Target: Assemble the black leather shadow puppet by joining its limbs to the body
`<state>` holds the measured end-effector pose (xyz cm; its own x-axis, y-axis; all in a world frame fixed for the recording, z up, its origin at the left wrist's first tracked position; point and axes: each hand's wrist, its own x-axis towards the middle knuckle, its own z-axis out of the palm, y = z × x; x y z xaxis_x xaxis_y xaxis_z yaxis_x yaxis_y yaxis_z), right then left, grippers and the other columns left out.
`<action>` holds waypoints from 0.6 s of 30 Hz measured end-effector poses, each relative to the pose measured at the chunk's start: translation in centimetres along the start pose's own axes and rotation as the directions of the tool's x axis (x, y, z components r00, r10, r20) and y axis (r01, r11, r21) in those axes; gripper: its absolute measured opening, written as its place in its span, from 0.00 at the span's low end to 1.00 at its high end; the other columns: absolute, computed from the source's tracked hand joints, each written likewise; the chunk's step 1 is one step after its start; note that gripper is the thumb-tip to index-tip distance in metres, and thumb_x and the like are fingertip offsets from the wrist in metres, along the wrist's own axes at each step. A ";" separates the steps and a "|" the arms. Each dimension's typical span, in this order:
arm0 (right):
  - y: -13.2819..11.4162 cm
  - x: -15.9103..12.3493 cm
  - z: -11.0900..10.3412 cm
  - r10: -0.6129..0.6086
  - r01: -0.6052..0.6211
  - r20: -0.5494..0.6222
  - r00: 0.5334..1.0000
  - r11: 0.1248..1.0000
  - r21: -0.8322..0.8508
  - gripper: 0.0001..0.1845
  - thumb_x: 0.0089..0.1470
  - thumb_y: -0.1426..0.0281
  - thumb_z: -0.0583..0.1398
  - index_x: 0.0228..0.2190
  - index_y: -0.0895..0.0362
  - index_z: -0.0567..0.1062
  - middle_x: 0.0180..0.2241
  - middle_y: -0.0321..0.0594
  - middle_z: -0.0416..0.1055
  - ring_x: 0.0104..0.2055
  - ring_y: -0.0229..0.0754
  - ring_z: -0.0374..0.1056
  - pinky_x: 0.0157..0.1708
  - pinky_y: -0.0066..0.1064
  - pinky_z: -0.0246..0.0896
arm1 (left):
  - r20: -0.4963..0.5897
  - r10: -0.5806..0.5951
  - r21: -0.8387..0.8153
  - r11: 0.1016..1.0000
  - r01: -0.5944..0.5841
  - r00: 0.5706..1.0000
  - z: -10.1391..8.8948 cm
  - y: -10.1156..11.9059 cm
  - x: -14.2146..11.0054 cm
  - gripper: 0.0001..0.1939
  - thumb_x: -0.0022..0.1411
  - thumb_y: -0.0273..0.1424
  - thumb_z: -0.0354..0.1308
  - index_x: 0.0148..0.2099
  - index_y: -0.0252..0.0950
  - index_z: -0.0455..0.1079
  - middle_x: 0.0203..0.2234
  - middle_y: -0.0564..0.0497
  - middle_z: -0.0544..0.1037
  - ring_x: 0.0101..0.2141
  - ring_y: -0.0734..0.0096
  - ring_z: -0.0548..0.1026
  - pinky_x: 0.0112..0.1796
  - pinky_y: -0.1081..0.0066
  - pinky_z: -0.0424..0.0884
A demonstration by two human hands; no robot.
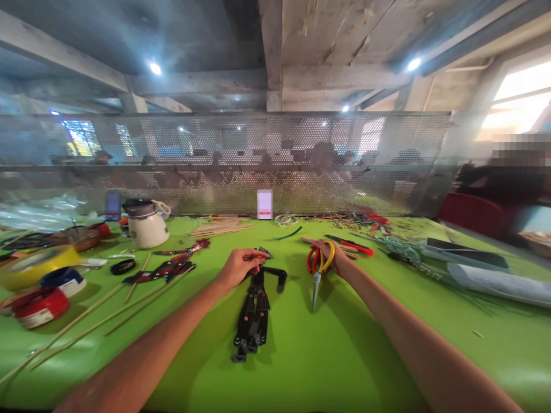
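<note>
A black jointed figure point(252, 315) with small red and green dots lies on the green tabletop, its feet toward me and one bent arm out to the right. My left hand point(241, 267) is closed at its upper end, fingertips together on the part near its neck and covering some of it. To the right, my right hand point(339, 259) grips a pair of scissors point(317, 275) with red and yellow handles, the blades pointing down toward me. Thin wooden sticks point(348, 251) lie behind that hand, beside a red-and-black tool point(359, 246).
On the left are a red-and-black jointed figure point(166, 268), long thin sticks point(94, 322), tape rolls point(41, 307) and a white jug point(148, 225). A phone point(264, 205) stands before a perforated metal screen point(224, 137). Clear plastic-wrapped items point(503, 281) lie right; a person sits beyond.
</note>
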<state>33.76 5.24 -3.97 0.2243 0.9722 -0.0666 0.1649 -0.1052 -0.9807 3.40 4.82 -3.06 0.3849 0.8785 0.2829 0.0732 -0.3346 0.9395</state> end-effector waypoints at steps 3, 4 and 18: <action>0.0 -0.1 0.0 0.004 -0.004 0.005 1.000 1.000 0.002 0.19 0.64 0.62 0.60 0.51 0.59 0.72 0.50 0.45 0.71 0.47 0.46 0.72 0.46 0.43 0.71 | -0.005 -0.010 -0.005 1.000 0.010 1.000 0.0 0.3 0.0 0.16 0.55 0.37 0.67 0.41 0.30 0.81 0.18 0.52 0.75 0.20 0.76 0.70 0.26 0.76 0.69; 0.0 -0.1 -0.1 0.005 -0.005 0.005 1.000 1.000 0.003 0.19 0.64 0.62 0.60 0.51 0.59 0.72 0.50 0.45 0.71 0.47 0.46 0.72 0.46 0.43 0.71 | -0.007 -0.012 -0.005 1.000 0.012 1.000 0.0 0.4 0.0 0.17 0.55 0.37 0.67 0.42 0.30 0.80 0.17 0.53 0.74 0.19 0.76 0.70 0.25 0.76 0.68; 0.1 0.1 -0.1 -0.002 0.002 -0.016 1.000 1.000 -0.020 0.17 0.64 0.62 0.60 0.50 0.60 0.72 0.48 0.44 0.72 0.45 0.44 0.72 0.43 0.40 0.72 | 0.006 -0.046 0.015 0.999 0.046 0.999 0.0 -0.6 0.2 0.15 0.54 0.35 0.67 0.42 0.32 0.80 0.24 0.50 0.77 0.25 0.74 0.73 0.28 0.74 0.75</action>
<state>33.90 5.33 -4.07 0.2392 0.9690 -0.0616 0.1843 -0.1075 -0.9770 3.48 5.22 -3.53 0.3870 0.8908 0.2381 0.1042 -0.2988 0.9486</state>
